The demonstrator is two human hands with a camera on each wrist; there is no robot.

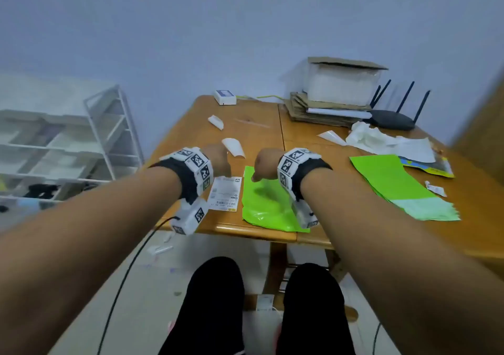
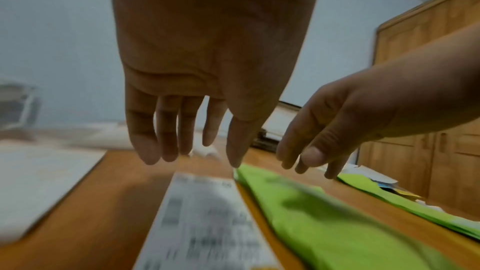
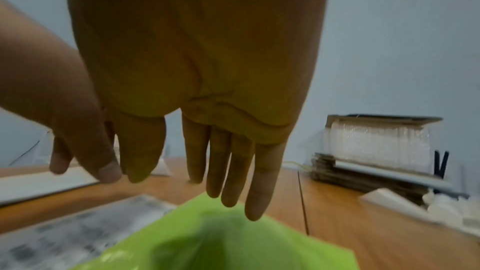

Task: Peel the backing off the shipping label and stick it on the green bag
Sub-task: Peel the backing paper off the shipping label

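Note:
A white shipping label [image 1: 225, 193] [image 2: 205, 223] [image 3: 78, 227] lies flat near the front edge of the wooden table [image 1: 259, 125]. Right beside it lies a bright green bag [image 1: 266, 204] [image 2: 324, 223] [image 3: 207, 239]. My left hand [image 1: 218, 161] [image 2: 187, 151] hovers above the label's far end, fingers straight and relaxed, holding nothing. My right hand [image 1: 263, 166] [image 3: 215, 182] hangs over the bag's far edge, fingers extended downward, empty too. Neither hand touches label or bag as far as I can tell.
A stack of green bags [image 1: 398, 188] lies at the right, with crumpled white paper [image 1: 381, 139] behind it. Curled backing strips [image 1: 233, 147] lie mid-table. Cardboard and a box [image 1: 341, 87], a router [image 1: 392, 117] and a small white device [image 1: 225, 96] stand at the back. A white rack [image 1: 68, 142] stands left.

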